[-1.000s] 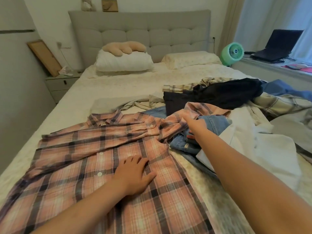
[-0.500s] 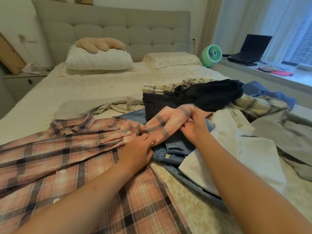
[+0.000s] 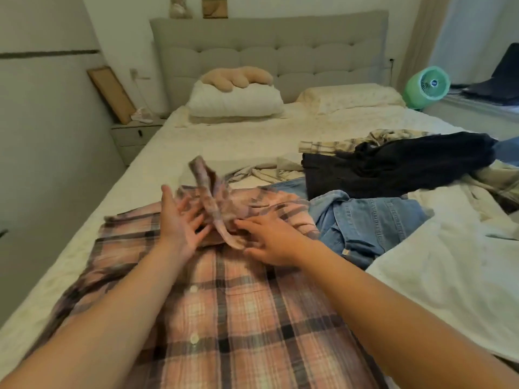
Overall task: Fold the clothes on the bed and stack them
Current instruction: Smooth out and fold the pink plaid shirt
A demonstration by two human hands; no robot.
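A pink plaid shirt point(image 3: 238, 304) lies spread on the bed point(image 3: 224, 141) in front of me. Its right sleeve point(image 3: 206, 186) is blurred and flipped up over the shirt's chest, between my two hands. My left hand point(image 3: 179, 223) hovers with its fingers spread, just left of the sleeve. My right hand point(image 3: 269, 242) lies with straight fingers on the shirt at the sleeve's lower end. Neither hand grips the cloth. To the right lies a loose heap: a denim garment point(image 3: 370, 220), a dark garment point(image 3: 393, 169), a white garment point(image 3: 449, 270) and a beige plaid one point(image 3: 337, 143).
Two pillows point(image 3: 236, 102) lie at the grey headboard, one with a tan plush cushion on it. A nightstand point(image 3: 134, 136) stands left of the bed, a green fan point(image 3: 428, 82) and a laptop on the right ledge. Bare sheet shows between pillows and clothes.
Both hands held the sleeve out to the right over the denim. Now the sleeve has swung left over the shirt's chest, and both hands have let go and opened.
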